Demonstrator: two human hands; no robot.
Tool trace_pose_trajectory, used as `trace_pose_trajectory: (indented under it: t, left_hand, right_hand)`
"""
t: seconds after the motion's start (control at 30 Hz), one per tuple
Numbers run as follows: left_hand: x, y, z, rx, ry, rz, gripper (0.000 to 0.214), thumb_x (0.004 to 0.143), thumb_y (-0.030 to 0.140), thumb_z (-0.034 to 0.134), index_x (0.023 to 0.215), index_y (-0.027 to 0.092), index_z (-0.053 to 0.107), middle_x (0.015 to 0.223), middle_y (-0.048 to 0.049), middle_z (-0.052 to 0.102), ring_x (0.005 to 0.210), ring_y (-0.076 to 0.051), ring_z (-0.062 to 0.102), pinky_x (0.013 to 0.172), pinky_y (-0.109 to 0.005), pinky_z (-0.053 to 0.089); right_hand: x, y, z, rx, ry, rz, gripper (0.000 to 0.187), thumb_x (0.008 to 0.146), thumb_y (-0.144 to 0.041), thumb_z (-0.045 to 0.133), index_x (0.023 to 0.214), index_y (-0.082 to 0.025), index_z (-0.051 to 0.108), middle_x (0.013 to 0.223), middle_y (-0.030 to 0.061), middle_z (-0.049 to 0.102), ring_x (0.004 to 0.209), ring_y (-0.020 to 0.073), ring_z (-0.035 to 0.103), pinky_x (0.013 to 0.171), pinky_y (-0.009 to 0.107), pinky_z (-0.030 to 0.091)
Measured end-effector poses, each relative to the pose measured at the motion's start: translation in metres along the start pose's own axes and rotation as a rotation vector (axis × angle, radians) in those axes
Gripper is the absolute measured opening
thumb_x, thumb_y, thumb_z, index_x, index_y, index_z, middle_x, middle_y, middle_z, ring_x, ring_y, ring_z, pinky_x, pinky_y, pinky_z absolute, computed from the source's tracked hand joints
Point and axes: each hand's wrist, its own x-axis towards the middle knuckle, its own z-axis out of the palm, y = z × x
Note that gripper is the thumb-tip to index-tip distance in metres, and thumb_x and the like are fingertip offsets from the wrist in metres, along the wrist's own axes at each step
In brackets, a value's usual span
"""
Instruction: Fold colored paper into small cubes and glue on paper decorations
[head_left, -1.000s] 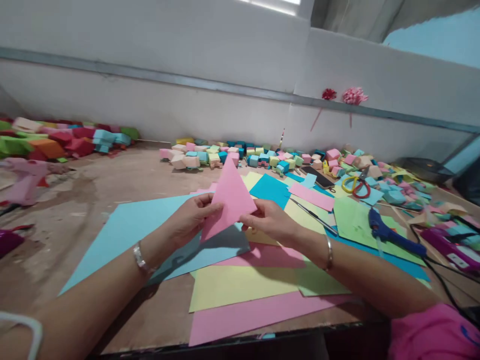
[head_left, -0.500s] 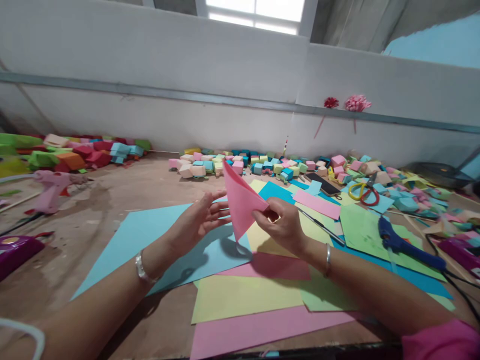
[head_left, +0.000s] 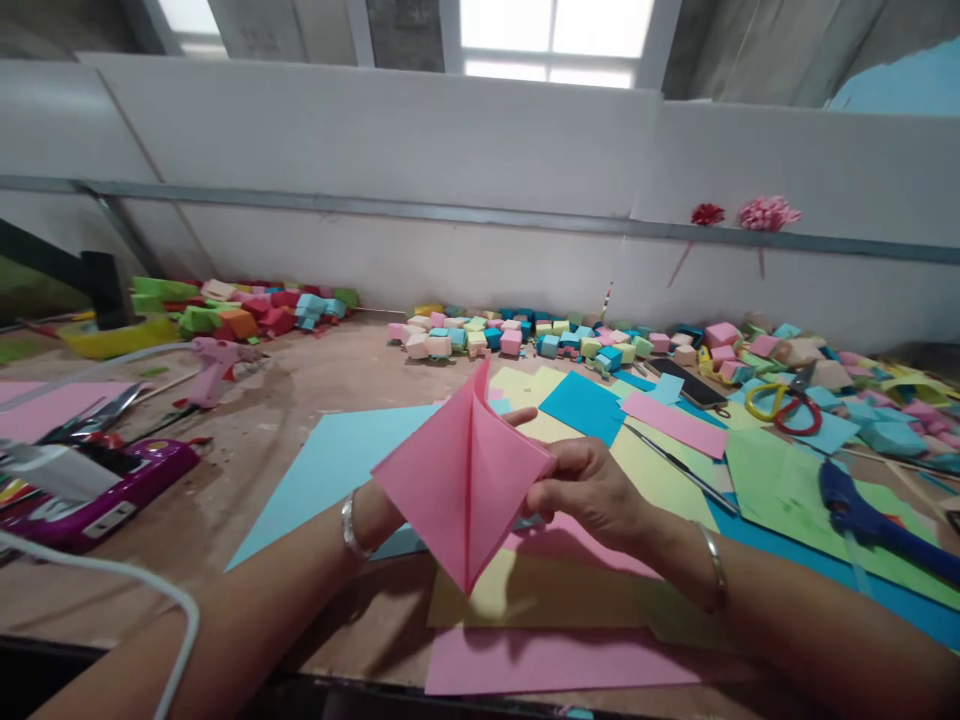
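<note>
Over flat paper sheets (head_left: 540, 662), the right hand (head_left: 604, 490) pinches a folded pink paper (head_left: 429, 475) by its corner. The paper hides most of the left hand (head_left: 377, 512), so I can't tell its fingers' grip. Rightward lie a blue glue gun (head_left: 874, 510), then scissors (head_left: 796, 415).

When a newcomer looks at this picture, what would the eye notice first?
Probably the folded pink sheet, held up near the middle of the view, its right corner in the right hand, with the left hand mostly hidden behind it. Next might come the many small coloured blocks along the back of the table, then the scissors with one yellow and one red handle, farther right.
</note>
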Motion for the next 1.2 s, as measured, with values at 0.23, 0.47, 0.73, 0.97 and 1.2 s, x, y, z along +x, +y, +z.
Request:
trace_pose_trajectory:
  t: [0.23,0.47,0.73,0.97,1.2]
  left_hand:
    - [0.011,0.007,-0.023,-0.085,-0.014,-0.022,0.072,0.073,0.062,0.065,0.130,0.018,0.054,0.119,-0.0145,0.067,0.111,-0.035,0.061,0.089,-0.046,0.049]
    - [0.019,0.007,-0.044,-0.229,0.060,-0.018,0.098,0.070,0.090,0.024,0.127,0.016,0.054,0.123,-0.0168,0.064,0.114,-0.033,0.059,0.095,-0.044,0.044]
    - [0.011,0.010,-0.040,-0.342,0.059,-0.207,0.067,0.076,0.063,0.059,0.122,0.014,0.060,0.111,-0.0153,0.070,0.099,-0.035,0.066,0.091,-0.049,0.047]
    - [0.019,0.001,-0.052,-0.101,0.288,-0.150,0.026,0.064,0.015,0.077,0.089,0.012,0.072,0.083,-0.0088,0.075,0.071,-0.020,0.069,0.067,-0.029,0.054]
    - [0.026,-0.006,-0.054,-0.005,0.433,-0.068,0.027,0.062,0.029,0.086,0.079,0.012,0.073,0.075,-0.0067,0.074,0.064,-0.015,0.067,0.060,-0.024,0.053]
  right_hand:
    - [0.009,0.008,-0.015,-0.015,0.135,-0.019,0.022,0.070,-0.033,0.079,0.063,-0.017,0.067,0.057,-0.0006,0.064,0.048,0.0077,0.051,0.050,0.022,0.042]
    - [0.014,0.014,-0.028,0.065,0.106,0.039,0.024,0.066,-0.034,0.081,0.059,-0.015,0.068,0.052,0.0001,0.063,0.044,0.0077,0.052,0.045,0.020,0.042]
    - [0.011,0.017,-0.023,-0.021,0.073,0.065,0.019,0.069,-0.029,0.078,0.062,-0.015,0.067,0.058,0.0003,0.064,0.050,0.0086,0.053,0.050,0.022,0.041]
    - [0.025,0.027,-0.042,0.038,0.587,-0.048,0.028,0.070,-0.036,0.075,0.062,-0.017,0.055,0.055,-0.0063,0.045,0.052,0.0067,0.036,0.051,0.023,0.030]
    - [0.030,0.032,-0.051,-0.008,0.637,-0.076,0.034,0.068,-0.043,0.075,0.062,-0.018,0.053,0.054,-0.0070,0.043,0.052,0.0073,0.034,0.052,0.025,0.027]
